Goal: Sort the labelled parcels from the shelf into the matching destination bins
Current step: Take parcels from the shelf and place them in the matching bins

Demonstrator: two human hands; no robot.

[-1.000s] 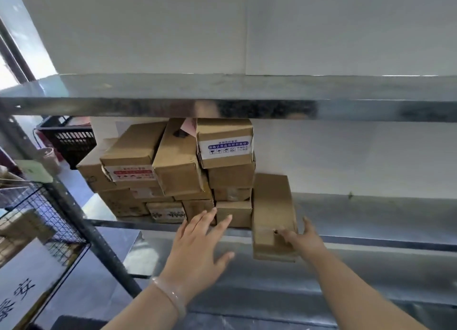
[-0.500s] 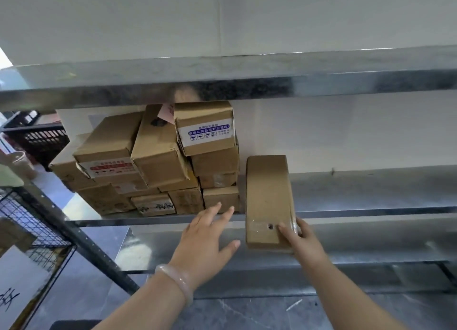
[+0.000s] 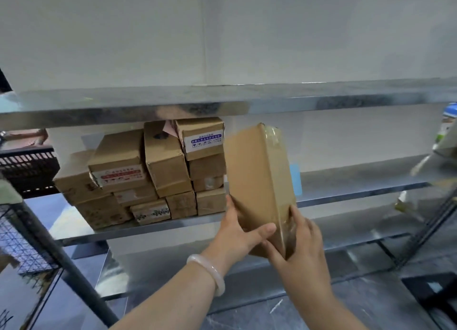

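A long brown cardboard parcel (image 3: 257,181) is tilted up off the metal shelf (image 3: 358,181), its taped side facing right. My left hand (image 3: 237,233) grips its lower left side, thumb across the front. My right hand (image 3: 296,245) grips its lower right corner. Its label is not visible. A stack of several small brown labelled parcels (image 3: 153,171) sits on the shelf to the left.
An upper metal shelf (image 3: 222,102) overhangs the stack. A black plastic crate (image 3: 27,169) stands at far left, a wire mesh bin (image 3: 17,233) below it. A dark shelf post (image 3: 66,263) slants across the lower left. A bottle (image 3: 447,124) is at the right edge.
My left hand moved right and took hold of the long parcel. Both hands have lifted and tilted it up off the shelf edge, turning it toward me.
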